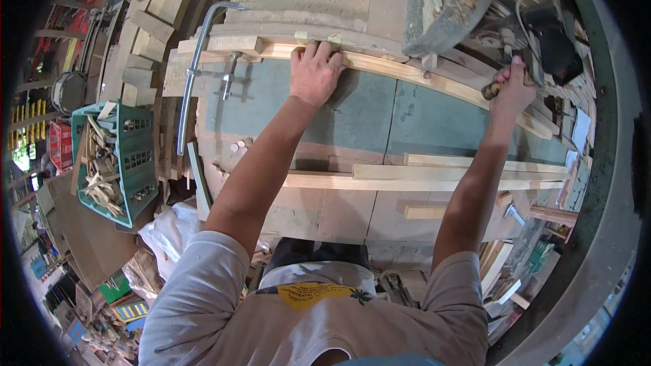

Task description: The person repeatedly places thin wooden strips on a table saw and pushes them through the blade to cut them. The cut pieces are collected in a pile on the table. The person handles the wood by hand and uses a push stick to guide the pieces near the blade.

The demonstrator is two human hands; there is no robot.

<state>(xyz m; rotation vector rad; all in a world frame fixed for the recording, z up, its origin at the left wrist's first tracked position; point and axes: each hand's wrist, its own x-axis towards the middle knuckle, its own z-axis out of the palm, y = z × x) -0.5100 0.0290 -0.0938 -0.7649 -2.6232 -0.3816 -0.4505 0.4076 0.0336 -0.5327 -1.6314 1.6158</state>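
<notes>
Our pale shirt (305, 335) fills the space nearest the camera, its short sleeves ending above two bare forearms. Our left forearm slants up and inward with the elbow bent; our right rises more steeply, tilted slightly outward. Beneath them lies the near edge of the worktop, pinkish-tan, where a short wooden block (424, 212) rests by our right arm and several loose wooden strips (424, 172) lie side by side, running left to right. Beyond these, a grey-green panel (356, 105) covers the middle of the worktop, crossed by a dark seam.

At its far side we have a long wooden strip (386, 66). Our left hand (317, 73) bends its fingers over this strip; we cannot tell whether it pinches or merely rests there. Our right hand (513, 90), farther along, curls around a brown handle-like piece (491, 90), its exact kind unclear.

Left of our hands, a steel bar clamp (192, 71) stands at the strip's end. A cloudy clear cover (447, 10) with wood shavings showing hangs beyond the strip, right of centre. Around the worktop we see a teal crate (137, 159) of offcuts and stacked timber (169, 3).
</notes>
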